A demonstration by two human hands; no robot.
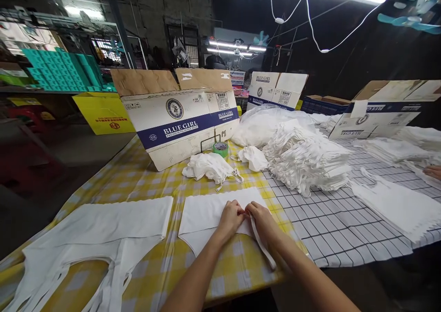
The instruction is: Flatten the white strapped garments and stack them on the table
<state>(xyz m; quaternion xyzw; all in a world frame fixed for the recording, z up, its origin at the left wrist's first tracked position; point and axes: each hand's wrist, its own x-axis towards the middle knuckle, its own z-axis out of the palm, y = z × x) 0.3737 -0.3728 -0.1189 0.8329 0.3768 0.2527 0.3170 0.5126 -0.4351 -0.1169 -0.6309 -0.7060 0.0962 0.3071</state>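
Note:
A white garment piece (203, 213) with a scalloped top edge lies flat on the yellow checked tablecloth (144, 275). Over its right part, my left hand (231, 216) and my right hand (262, 219) meet, fingertips pinched close together. A narrow white strap (262, 247) runs down from between them and hangs beside my right hand. Both hands are closed on it; the exact grip points are small and partly hidden by the fingers. To the left, more white garments (117, 220) with straps lie spread out in a layer.
Crumpled white garments (208, 168) and a green tape roll (220, 149) lie ahead. Behind them stands an open carton (182, 123). A large white garment pile (306, 158) rests on the right, on a grid-patterned cloth (310, 229). Another person's hand (432, 171) shows at the right edge.

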